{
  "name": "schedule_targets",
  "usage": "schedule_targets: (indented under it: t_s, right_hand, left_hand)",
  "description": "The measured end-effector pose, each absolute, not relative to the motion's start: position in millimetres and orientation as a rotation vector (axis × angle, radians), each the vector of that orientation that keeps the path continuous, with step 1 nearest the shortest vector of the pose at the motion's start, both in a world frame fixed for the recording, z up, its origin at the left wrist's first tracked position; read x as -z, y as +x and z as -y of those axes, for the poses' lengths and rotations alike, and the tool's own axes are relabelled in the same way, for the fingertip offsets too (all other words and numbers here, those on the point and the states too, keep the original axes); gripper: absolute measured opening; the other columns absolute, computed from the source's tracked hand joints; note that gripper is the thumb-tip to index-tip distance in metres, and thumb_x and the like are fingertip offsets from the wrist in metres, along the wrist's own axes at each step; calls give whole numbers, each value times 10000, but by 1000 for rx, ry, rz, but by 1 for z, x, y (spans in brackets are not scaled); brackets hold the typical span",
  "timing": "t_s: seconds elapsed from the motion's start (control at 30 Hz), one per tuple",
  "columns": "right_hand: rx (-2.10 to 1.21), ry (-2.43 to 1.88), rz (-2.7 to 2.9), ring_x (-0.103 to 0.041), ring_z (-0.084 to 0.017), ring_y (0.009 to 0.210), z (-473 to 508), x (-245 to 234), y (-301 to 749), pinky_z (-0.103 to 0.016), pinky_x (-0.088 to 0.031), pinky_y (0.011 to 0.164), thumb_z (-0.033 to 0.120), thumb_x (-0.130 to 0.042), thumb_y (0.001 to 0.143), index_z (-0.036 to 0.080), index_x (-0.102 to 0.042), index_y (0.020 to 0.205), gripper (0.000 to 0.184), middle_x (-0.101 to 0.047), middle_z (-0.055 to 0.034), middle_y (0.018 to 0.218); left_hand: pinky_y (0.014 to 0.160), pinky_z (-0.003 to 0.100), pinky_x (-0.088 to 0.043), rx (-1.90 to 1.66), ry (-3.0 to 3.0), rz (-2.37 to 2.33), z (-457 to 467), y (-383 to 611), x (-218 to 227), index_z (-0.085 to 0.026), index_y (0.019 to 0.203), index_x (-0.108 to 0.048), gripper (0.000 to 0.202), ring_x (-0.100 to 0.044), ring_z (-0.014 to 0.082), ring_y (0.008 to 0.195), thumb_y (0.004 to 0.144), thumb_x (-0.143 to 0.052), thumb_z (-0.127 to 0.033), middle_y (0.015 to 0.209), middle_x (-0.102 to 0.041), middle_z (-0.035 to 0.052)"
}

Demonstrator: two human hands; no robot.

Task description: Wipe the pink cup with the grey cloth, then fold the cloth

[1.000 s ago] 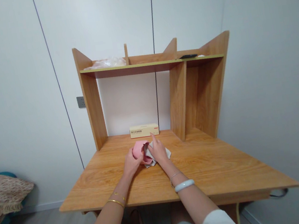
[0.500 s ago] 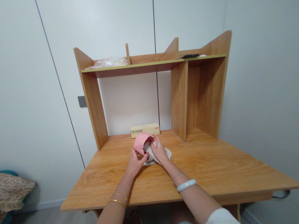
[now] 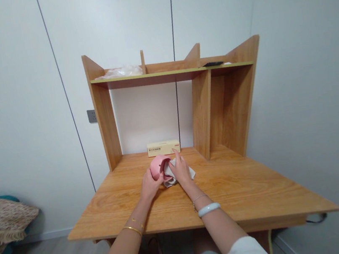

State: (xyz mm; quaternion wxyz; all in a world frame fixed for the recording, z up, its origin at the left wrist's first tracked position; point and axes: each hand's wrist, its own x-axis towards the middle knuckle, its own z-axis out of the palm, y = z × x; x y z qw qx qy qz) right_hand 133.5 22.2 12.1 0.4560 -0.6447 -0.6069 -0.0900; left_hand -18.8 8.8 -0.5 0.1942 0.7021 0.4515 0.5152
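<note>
My left hand [image 3: 150,184] grips a pink hollow container [image 3: 157,165] by its near left side, with the thumb along the lower rim. The container is tilted, its opening turned toward the right. A pale grey cloth [image 3: 192,173] is bunched in my right hand [image 3: 180,168] at that opening, and part of it goes into the mouth. Some of the cloth hangs loose to the right and below. My right index finger points up, away from the cloth. How far the cloth reaches inside is hidden.
Behind my hands a cream-coloured box [image 3: 163,146] with dark lettering stands on the wooden desk [image 3: 249,191]. A wooden shelf unit [image 3: 205,113] rises at the back. On its upper board lie a clear plastic bag [image 3: 123,71] and a flat black item [image 3: 212,64].
The pink container has turned and dropped slightly in my left hand. My right hand has shifted a little with the cloth, and its index finger has lifted off the container's rim.
</note>
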Motion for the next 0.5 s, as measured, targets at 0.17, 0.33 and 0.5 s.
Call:
schedule_targets:
  t_s: [0.17, 0.33, 0.5]
  right_hand:
    - [250, -1652, 1503, -536, -228, 904, -20, -13, 132, -306, -389, 766, 274, -493, 797, 158, -304, 1332, 579, -571, -118, 952]
    - [165, -1713, 1527, -564, -219, 881, -19, -11, 131, -287, -392, 748, 259, -449, 822, 160, -299, 1340, 549, -597, -115, 934]
    - [49, -1651, 1420, -580, -215, 917, -21, -7, 132, -286, -405, 766, 242, -425, 823, 164, -282, 1345, 546, -617, -115, 989]
  left_hand:
    - [698, 284, -460, -1441, 1985, -1229, -6, -20, -1, -149, 979, -548, 398, -605, 190, 802, 661, -615, -378, 906, -647, 86]
    - [707, 292, -459, -1426, 1993, -1226, -6, -19, -1, -143, 974, -554, 431, -596, 197, 820, 663, -613, -435, 907, -637, 86]
    - [729, 298, -445, -1458, 1950, -1151, -9, -16, 1, -143, 1057, -503, 484, -572, 177, 824, 703, -571, -466, 927, -608, 78]
